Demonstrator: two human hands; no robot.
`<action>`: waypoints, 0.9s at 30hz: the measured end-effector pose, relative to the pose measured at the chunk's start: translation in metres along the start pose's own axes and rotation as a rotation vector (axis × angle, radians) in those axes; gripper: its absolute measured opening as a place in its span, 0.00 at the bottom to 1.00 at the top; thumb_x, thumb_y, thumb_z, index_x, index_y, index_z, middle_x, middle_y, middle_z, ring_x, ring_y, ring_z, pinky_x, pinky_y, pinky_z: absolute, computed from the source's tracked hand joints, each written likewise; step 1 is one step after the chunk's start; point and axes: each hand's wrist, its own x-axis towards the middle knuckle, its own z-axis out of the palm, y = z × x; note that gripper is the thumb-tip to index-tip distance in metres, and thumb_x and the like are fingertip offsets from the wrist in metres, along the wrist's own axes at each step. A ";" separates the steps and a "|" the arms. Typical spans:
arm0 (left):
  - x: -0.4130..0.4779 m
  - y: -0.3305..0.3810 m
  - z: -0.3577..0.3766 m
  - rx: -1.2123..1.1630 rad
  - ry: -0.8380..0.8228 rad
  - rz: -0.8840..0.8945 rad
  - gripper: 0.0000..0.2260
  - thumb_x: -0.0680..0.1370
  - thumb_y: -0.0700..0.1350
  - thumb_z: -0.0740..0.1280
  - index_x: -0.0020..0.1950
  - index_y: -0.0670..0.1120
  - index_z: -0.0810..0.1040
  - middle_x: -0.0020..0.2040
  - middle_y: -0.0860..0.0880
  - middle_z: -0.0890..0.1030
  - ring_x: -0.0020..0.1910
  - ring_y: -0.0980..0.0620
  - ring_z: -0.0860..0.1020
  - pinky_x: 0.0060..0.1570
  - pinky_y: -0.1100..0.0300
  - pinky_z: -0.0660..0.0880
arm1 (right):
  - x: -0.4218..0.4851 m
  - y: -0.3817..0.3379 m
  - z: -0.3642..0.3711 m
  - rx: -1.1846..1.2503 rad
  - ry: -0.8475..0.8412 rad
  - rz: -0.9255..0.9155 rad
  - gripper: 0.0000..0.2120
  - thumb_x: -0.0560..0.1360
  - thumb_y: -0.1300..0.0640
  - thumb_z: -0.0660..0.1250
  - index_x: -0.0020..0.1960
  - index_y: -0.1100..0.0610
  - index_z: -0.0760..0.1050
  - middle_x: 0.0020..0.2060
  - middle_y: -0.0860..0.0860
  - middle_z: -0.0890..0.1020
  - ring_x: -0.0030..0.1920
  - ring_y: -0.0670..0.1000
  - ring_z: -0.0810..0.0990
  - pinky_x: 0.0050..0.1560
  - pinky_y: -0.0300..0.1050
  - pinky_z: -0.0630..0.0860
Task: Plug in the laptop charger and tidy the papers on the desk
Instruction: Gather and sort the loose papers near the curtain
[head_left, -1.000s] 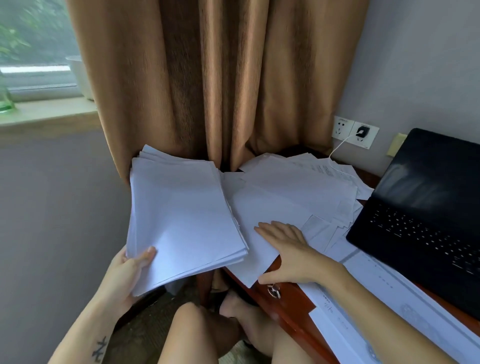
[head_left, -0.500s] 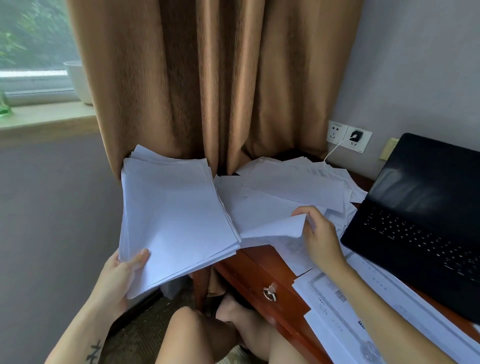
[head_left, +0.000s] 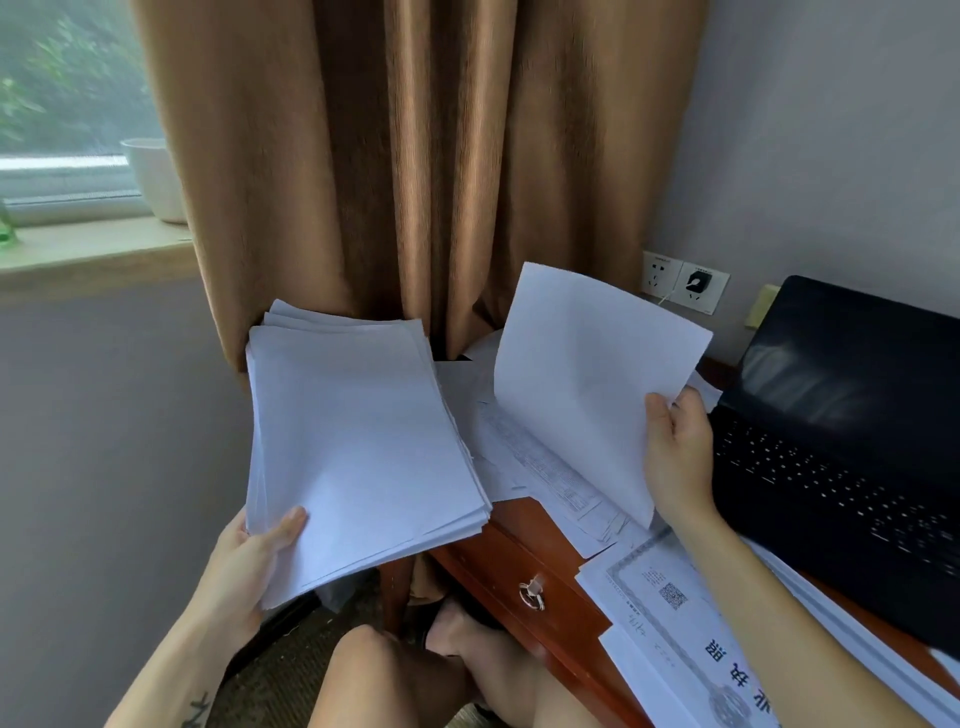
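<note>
My left hand (head_left: 249, 566) holds a thick stack of white papers (head_left: 358, 447) by its near left corner, out past the desk's left end. My right hand (head_left: 675, 457) pinches a single white sheet (head_left: 587, 384) by its right edge and has it lifted upright above the desk. Loose printed papers (head_left: 540, 467) lie scattered on the wooden desk (head_left: 519, 545) beneath it. An open black laptop (head_left: 841, 447) sits at the right. On the wall, a black charger plug (head_left: 695, 283) sits in the right-hand socket with a white cable running down.
A brown curtain (head_left: 415, 171) hangs behind the desk. More printed sheets, one with a QR code (head_left: 670, 597), lie along the desk's front edge. A drawer with a metal pull (head_left: 532, 595) faces my knees. A white pot (head_left: 153, 176) stands on the windowsill at left.
My right hand has gone from pressing flat on the desk papers to pinching one sheet and lifting it upright. The stack in my left hand stays roughly where it was.
</note>
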 end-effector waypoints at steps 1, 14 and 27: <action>-0.001 0.000 0.003 0.005 -0.006 -0.002 0.15 0.81 0.38 0.69 0.68 0.45 0.76 0.58 0.42 0.85 0.55 0.38 0.83 0.51 0.47 0.79 | 0.001 -0.002 0.003 0.042 0.004 0.038 0.05 0.85 0.57 0.61 0.56 0.59 0.73 0.50 0.50 0.83 0.49 0.45 0.82 0.51 0.43 0.78; -0.015 -0.014 0.026 0.069 -0.102 -0.070 0.11 0.82 0.38 0.69 0.64 0.47 0.79 0.55 0.44 0.87 0.54 0.39 0.86 0.60 0.40 0.79 | -0.008 0.007 0.046 -0.020 -0.177 0.310 0.09 0.80 0.63 0.62 0.60 0.57 0.75 0.52 0.53 0.83 0.50 0.53 0.83 0.48 0.47 0.80; -0.022 -0.008 0.035 -0.039 -0.092 -0.249 0.18 0.84 0.62 0.59 0.61 0.54 0.81 0.54 0.52 0.88 0.55 0.47 0.86 0.54 0.48 0.79 | -0.044 0.017 0.110 -0.158 -0.565 0.035 0.27 0.80 0.66 0.64 0.75 0.49 0.65 0.62 0.40 0.79 0.60 0.35 0.77 0.60 0.31 0.75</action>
